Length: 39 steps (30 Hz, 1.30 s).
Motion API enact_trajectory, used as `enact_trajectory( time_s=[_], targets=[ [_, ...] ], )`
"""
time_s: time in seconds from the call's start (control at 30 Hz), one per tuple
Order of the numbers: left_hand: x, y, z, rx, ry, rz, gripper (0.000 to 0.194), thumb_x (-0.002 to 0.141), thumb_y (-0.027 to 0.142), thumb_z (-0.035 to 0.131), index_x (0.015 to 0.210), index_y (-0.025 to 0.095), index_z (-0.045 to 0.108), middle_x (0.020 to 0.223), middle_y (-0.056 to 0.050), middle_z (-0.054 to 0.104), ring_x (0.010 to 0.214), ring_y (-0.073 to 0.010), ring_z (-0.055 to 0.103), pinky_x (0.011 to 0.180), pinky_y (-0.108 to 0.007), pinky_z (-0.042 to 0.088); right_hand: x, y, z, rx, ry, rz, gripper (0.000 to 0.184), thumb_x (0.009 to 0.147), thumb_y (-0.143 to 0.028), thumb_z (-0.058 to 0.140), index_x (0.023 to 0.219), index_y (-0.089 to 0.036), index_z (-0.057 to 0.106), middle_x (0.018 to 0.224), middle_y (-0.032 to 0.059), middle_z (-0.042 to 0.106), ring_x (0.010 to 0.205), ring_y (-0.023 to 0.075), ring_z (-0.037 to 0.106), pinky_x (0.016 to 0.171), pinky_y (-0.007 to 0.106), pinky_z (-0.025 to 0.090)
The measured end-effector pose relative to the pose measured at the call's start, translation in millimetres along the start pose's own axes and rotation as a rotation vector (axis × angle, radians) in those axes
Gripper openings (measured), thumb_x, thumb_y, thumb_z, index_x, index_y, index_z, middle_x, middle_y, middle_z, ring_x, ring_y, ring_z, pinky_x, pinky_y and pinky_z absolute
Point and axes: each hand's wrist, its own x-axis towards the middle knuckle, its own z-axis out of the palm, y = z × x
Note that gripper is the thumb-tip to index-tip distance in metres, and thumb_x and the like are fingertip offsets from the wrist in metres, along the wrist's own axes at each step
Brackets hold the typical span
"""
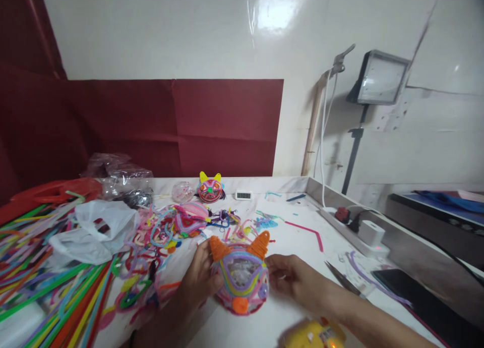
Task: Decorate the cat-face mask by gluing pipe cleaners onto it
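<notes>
Cat-faced craft [242, 280] | lower centre | left [200, 272] and right fingers [278, 275] grasp opposite sides, apparently steadying it (orange ears upright)

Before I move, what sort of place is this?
Probably a craft workbench: pipe cleaners heaped at left, an orange-eared animal head in both hands, and a work lamp at right.
</notes>
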Motion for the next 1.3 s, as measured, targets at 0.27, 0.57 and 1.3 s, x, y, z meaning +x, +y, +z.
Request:
enact_trajectory(
  time_s=[0.27,0.57,1.3],
  targets=[
    [-7,8,6.6,-0.003,-0.139,0.064,0.09,0.055,0.029,0.092,0.136,0.03,0.052,0.136,-0.011,0.062,0.13,-0.039,0.053,0.103,-0.046,0.049,3,8,2,0.135,-0.059,0.017,0.026,0.065,-0.018,0.058,0.089,-0.016,0.068,0.086,0.0055,0.074,0.08,0.0196,0.067,0.073,0.029,0.049],
    [-9,2,1.1,0.028,-0.053,0.057,0.101,0.046,0.031,0.097,0.135,0.028,0.051,0.138,-0.012,0.06,0.132,-0.0398,0.051,0.105,-0.046,0.047,3,13,9,0.196,-0.004,0.079,0.025,0.066,-0.027,0.066,0.089,-0.017,0.066,0.078,0.0032,0.069,0.074,0.0176,0.063,0.071,0.03,0.048],
    [-28,27,24.9,-0.015,0.183,-0.058,0.116,0.036,0.028,0.099,0.139,0.029,0.047,0.142,-0.011,0.059,0.135,-0.0396,0.048,0.097,-0.04,0.055,4,8,17,0.171,0.01,0.213,0.04,0.056,-0.016,0.05,0.095,-0.013,0.062,0.07,-0.0008,0.062,0.06,0.0102,0.054,0.055,0.021,0.039]
  ],
)
